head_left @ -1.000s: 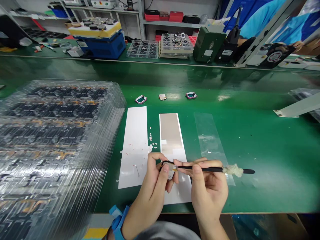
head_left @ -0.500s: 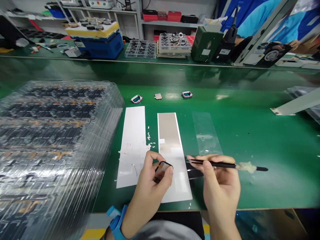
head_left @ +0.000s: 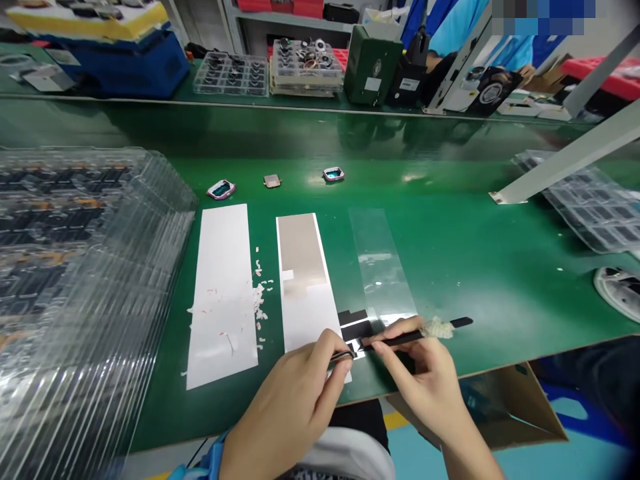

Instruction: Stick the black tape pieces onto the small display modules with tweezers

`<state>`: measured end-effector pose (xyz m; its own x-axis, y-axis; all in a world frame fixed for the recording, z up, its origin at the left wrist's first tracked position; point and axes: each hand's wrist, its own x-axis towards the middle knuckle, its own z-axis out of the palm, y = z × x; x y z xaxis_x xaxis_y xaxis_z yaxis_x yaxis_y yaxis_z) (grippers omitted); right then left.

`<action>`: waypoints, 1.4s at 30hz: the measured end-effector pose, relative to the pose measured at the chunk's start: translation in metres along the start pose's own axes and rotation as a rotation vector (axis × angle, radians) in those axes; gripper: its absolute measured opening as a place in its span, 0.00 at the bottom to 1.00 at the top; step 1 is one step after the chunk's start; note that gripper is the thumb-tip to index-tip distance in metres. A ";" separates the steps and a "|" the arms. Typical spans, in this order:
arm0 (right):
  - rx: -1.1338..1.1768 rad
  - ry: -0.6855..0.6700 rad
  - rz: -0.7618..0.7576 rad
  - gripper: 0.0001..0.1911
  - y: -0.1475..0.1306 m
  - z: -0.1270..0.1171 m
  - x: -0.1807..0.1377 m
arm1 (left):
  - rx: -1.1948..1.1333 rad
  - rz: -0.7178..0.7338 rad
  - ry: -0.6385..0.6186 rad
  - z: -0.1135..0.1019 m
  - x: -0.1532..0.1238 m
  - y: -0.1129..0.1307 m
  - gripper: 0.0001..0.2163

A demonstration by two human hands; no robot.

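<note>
My left hand pinches a small dark-rimmed part between thumb and fingers, and the fingers hide most of it. My right hand grips black tweezers with a cotton wad wrapped around the shaft. Their tips reach the small part. Both hands sit over the lower end of a white strip that carries a tan sheet. A black film piece lies just beyond my fingers, beside a clear film strip.
A tall stack of clear trays stands at the left, past a white sheet with scraps. Two pink-rimmed parts and a tan square lie farther up. Shelves and equipment line the back bench.
My right hand has moved left, bringing the tweezers from beside the small part to its edge. The view has swung, so the bench sits lower and the black film shows more.
</note>
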<state>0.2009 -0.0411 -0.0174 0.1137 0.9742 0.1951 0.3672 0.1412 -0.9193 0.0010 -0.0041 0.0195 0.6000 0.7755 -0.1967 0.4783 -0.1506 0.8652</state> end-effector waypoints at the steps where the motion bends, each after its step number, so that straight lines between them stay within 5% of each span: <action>1: -0.006 -0.004 -0.010 0.05 0.001 0.000 -0.001 | 0.008 0.008 0.005 0.001 0.001 -0.001 0.07; 19: 0.044 0.010 0.010 0.05 0.005 0.004 -0.001 | 0.044 0.034 0.055 0.005 0.006 -0.009 0.05; 26: 0.377 0.155 0.024 0.07 -0.013 0.002 0.006 | -0.080 0.034 0.152 0.006 0.007 -0.012 0.05; 34: 0.462 0.249 -0.276 0.12 -0.059 0.043 0.016 | -0.139 0.127 0.371 -0.005 0.001 -0.006 0.11; 42: 0.530 0.191 -0.274 0.13 -0.061 0.071 0.024 | -0.085 0.164 0.454 -0.012 0.001 -0.016 0.17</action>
<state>0.1154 -0.0143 0.0192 0.2615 0.8484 0.4602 -0.0955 0.4972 -0.8624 -0.0137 0.0068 0.0111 0.3133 0.9377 0.1502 0.3351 -0.2572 0.9064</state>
